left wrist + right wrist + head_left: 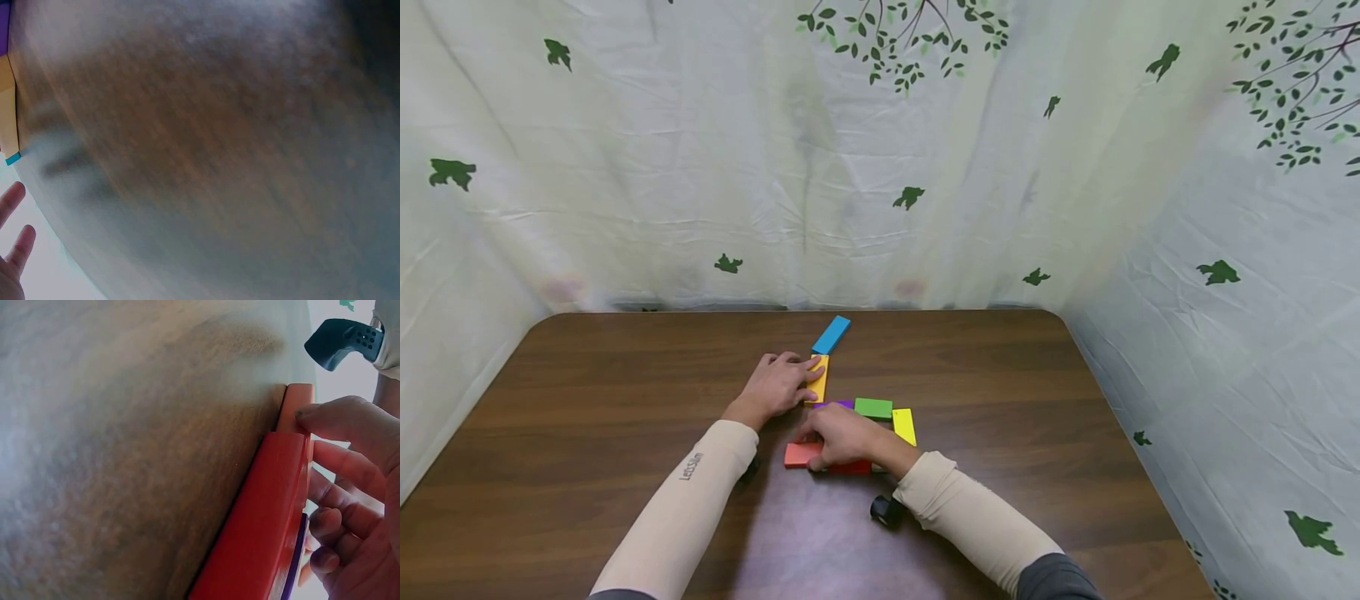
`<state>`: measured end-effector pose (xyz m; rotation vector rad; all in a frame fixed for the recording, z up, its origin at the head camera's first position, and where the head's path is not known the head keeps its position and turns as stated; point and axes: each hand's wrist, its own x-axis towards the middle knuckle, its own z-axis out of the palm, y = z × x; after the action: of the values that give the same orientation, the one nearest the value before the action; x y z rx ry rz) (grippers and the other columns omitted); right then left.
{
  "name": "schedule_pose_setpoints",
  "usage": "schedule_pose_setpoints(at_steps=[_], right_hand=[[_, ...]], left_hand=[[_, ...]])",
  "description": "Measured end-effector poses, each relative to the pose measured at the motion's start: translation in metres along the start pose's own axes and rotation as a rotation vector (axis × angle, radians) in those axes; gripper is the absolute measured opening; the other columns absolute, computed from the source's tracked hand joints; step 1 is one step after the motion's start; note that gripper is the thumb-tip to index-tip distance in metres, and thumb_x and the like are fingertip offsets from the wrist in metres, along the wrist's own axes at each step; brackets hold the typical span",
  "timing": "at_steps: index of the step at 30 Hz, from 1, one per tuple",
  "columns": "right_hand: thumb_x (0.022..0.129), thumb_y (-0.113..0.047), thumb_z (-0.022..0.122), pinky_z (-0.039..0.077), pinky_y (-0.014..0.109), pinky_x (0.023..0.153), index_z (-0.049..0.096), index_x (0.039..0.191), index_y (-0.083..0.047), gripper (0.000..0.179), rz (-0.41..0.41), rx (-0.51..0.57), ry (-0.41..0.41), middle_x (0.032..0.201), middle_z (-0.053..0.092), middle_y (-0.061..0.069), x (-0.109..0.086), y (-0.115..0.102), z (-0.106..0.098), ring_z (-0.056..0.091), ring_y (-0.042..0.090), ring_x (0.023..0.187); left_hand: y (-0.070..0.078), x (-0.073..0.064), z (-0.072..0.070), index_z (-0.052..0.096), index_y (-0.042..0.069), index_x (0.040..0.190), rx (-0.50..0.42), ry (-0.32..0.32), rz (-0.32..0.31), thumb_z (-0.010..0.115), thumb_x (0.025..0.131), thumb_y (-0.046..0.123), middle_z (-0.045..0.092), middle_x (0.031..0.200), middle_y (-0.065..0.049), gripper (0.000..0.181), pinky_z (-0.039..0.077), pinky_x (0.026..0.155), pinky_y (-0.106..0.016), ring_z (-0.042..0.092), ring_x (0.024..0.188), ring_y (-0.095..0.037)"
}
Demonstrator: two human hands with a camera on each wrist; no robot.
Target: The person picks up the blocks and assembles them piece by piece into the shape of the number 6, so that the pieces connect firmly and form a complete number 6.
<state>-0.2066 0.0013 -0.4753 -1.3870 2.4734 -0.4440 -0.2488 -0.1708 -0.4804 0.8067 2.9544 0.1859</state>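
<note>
My right hand (842, 433) holds the salmon-red block (797, 455) by its sides, thumb on the near side and fingers beyond. In the right wrist view the thumb presses this block (296, 407) where it meets a darker red block (259, 506). Fingertips of my left hand (775, 383) rest on an orange-yellow block (817, 385), its fingers spread. A blue block (831, 334) touches the far end of that block at a slant. Partly behind the right hand lies a purple block (846, 405), beside a green block (873, 408) and a yellow block (905, 426).
All the blocks lie flat on a brown wooden table (647, 433). A pale curtain with leaf prints (730, 150) hangs behind the table's far edge. A black wrist camera (886, 511) sits under the right sleeve, near the tabletop.
</note>
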Motion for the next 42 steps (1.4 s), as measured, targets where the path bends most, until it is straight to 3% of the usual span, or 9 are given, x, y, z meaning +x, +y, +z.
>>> schedule_pose_setpoints(at_steps=[15,20,28,36,42], right_hand=[[0.081,-0.033,0.075,0.041,0.021,0.078,0.073,0.110,-0.020,0.032,0.018,-0.003,0.073,0.097,0.067,-0.011,-0.011,0.005,-0.008,0.056,0.003,0.082],[0.082,-0.035,0.075,0.040,0.025,0.084,0.072,0.111,-0.018,0.034,0.066,0.011,0.085,0.101,0.066,-0.007,-0.020,0.009,-0.012,0.057,0.005,0.089],[0.080,-0.033,0.078,0.039,0.026,0.082,0.071,0.113,-0.015,0.037,0.184,0.073,0.091,0.100,0.065,-0.005,-0.043,0.011,-0.013,0.056,0.008,0.091],[0.078,-0.035,0.079,0.043,0.027,0.084,0.072,0.111,-0.012,0.041,0.209,0.058,0.121,0.098,0.068,-0.005,-0.062,0.011,-0.009,0.058,0.007,0.089],[0.077,-0.036,0.081,0.039,0.031,0.088,0.073,0.106,-0.014,0.038,0.227,0.045,0.161,0.100,0.068,-0.006,-0.071,0.009,-0.002,0.055,0.007,0.091]], left_hand=[[0.001,0.001,-0.002,0.053,0.014,0.138,0.009,0.002,0.005,0.065,0.088,0.039,0.046,0.146,-0.007,0.057,0.032,0.099,-0.056,0.044,0.127,-0.037],[0.002,0.001,-0.001,0.056,0.013,0.135,0.015,0.016,0.010,0.068,0.086,0.039,0.048,0.144,-0.009,0.057,0.032,0.099,-0.056,0.043,0.127,-0.038],[0.005,0.000,-0.004,0.059,0.013,0.133,0.047,0.020,-0.003,0.067,0.086,0.041,0.050,0.143,-0.008,0.055,0.032,0.100,-0.056,0.044,0.127,-0.038],[0.004,0.001,0.000,0.058,0.014,0.134,0.033,0.019,-0.018,0.066,0.087,0.041,0.049,0.143,-0.007,0.054,0.032,0.099,-0.055,0.044,0.127,-0.036],[0.004,0.000,0.000,0.058,0.013,0.134,0.039,0.022,-0.022,0.066,0.088,0.040,0.050,0.143,-0.007,0.054,0.033,0.098,-0.055,0.044,0.126,-0.037]])
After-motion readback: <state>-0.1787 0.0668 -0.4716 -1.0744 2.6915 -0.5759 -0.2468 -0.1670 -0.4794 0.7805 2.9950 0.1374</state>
